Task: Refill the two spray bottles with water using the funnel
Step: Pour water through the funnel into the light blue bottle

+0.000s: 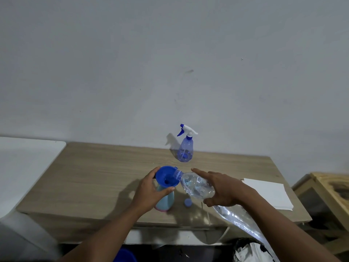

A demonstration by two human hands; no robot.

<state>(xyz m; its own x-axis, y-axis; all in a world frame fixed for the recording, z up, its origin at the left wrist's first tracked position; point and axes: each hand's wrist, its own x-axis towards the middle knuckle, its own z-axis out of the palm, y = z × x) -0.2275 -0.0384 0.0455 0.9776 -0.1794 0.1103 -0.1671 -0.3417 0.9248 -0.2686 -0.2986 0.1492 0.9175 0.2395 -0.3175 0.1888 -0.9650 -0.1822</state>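
A blue funnel (167,176) sits in the neck of a light blue spray bottle (166,202) standing near the table's front edge. My left hand (149,191) grips that bottle just under the funnel. My right hand (222,190) holds a clear plastic water bottle (196,184) tipped over, its mouth resting on the funnel's rim. A second spray bottle (185,150), translucent blue with a white and blue trigger head, stands upright farther back. A small blue cap (188,202) lies on the table beside the light blue bottle.
The wooden table (94,176) stands against a grey wall. White paper (268,193) lies at its right end. A clear plastic sheet (238,220) hangs off the front edge. A wooden crate (328,193) stands to the right, and a white surface (22,163) to the left.
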